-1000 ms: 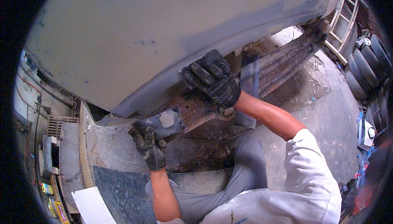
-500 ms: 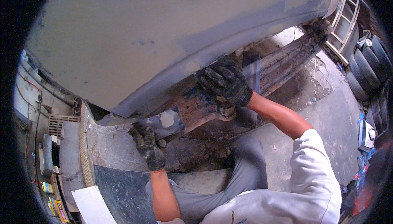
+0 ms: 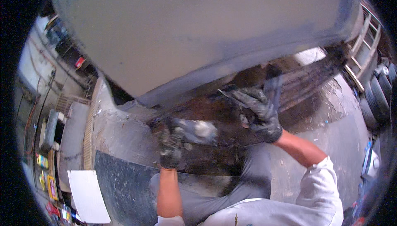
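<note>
Grip, left: left hand [image 3: 170,147], in a dirty black glove, is curled around the handle of a grey tool with a pale, blunt head [image 3: 194,130]; the picture is blurred there, so whether it is a hammer or a scraper I cannot tell.
Grip, right: right hand [image 3: 257,111], also gloved, has its fingers spread and pressed up against the rusty metal bracket [image 3: 231,120] under the vehicle; it clamps nothing that I can make out.
Place of the work: the bracket sits below the edge of the big pale body panel [image 3: 198,31], beside the stacked leaf springs [image 3: 308,81] that run off to the right.
Below: oily concrete floor [image 3: 331,143] and the person's grey trouser knee [image 3: 252,172].
Doing it well: judging by the pose, the right hand steadies or feels the part while the left brings the tool in, so the spread fingers should stay off the spot the tool head meets.
Control: short, aimed moves suit the cramped gap better than wide ones.
Risk: greasy gloves may slip on the handle; a firm wrap helps.
</note>
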A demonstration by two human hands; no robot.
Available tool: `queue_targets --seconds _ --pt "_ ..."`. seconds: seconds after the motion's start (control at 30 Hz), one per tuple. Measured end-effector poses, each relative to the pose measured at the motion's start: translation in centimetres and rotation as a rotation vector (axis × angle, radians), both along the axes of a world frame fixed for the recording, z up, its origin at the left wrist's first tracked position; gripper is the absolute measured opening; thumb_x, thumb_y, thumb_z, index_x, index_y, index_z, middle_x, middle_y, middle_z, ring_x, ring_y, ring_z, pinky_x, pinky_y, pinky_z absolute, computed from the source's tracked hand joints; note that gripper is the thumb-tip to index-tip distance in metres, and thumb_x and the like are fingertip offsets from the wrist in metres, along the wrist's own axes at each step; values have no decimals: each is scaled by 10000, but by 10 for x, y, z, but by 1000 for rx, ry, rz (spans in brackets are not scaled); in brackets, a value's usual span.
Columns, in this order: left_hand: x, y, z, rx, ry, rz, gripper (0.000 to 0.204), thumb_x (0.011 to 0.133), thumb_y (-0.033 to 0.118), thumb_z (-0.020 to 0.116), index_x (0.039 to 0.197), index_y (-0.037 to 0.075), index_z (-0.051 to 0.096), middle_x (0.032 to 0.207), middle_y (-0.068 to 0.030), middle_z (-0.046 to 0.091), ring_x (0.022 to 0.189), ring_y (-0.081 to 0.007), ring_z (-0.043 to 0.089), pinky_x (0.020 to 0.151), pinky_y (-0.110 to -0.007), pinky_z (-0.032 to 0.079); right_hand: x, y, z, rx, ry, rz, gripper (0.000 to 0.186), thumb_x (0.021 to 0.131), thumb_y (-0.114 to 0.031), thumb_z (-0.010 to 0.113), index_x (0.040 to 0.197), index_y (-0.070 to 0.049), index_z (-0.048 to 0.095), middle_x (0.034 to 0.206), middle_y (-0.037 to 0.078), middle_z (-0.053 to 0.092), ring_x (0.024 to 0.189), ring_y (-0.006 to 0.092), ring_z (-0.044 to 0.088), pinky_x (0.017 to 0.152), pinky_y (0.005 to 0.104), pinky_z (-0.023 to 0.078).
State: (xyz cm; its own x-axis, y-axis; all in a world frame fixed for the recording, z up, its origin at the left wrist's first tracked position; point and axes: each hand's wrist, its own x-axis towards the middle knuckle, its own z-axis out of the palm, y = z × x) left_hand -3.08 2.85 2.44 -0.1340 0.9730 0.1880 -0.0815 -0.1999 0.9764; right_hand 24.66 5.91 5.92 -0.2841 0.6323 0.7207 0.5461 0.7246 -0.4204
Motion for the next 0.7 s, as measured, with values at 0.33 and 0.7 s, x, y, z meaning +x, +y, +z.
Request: queue_targets --seconds 0.33,0.7 --pt "21 -17 41 -25 -46 -34 193 946 133 564 1120 62 519 822 -27 577 571 -123 549 453 -262 454 -26 -35 40 -326 112 282 237 870 -11 562 1096 -21 634 968 144 658 908 238 628 839 340 480" --pt "11 -23 28 362 281 448 180 944 109 556 1093 9 570 976 -89 635 865 -194 579 799 -318 470 -69 -22 -12 -301 537 -212 260 895 -155 640 1102 -3 602 973 84 646 906 191 593 835 324 473"
